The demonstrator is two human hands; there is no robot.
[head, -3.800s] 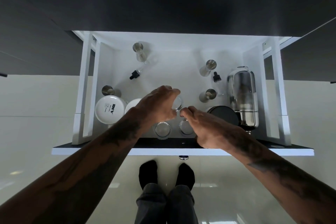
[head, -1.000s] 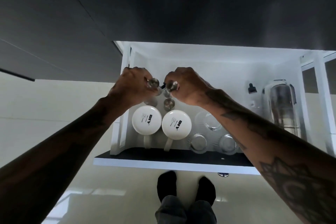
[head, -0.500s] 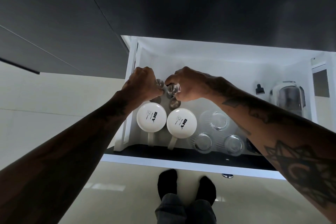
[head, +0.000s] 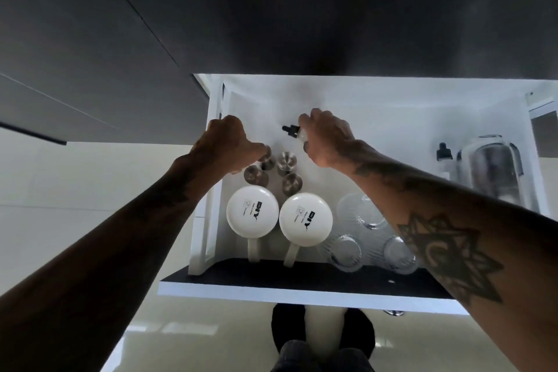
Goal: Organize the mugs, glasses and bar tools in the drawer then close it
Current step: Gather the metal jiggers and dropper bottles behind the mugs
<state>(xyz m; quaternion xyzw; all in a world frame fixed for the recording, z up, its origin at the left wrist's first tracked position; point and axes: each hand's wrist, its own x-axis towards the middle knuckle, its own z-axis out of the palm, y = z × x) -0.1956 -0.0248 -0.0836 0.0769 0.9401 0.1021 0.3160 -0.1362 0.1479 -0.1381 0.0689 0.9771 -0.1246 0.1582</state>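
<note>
Nearest, the open drawer's dark front edge (head: 271, 276). Behind it two upturned mugs (head: 252, 211), glasses (head: 347, 251) to their right. Beyond the mugs, four steel jiggers (head: 287, 160); the left hand (head: 229, 142) pinches one. Farther, the right hand (head: 326, 139) grips a dropper bottle (head: 291, 130) over bare white floor.

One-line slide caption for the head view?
Right hand grips a dropper bottle; left hand touches a steel jigger behind two upturned mugs.

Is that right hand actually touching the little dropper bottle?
Touching. The head view shows the right hand fingers wrapped around the dropper bottle, only its black cap showing.
</note>
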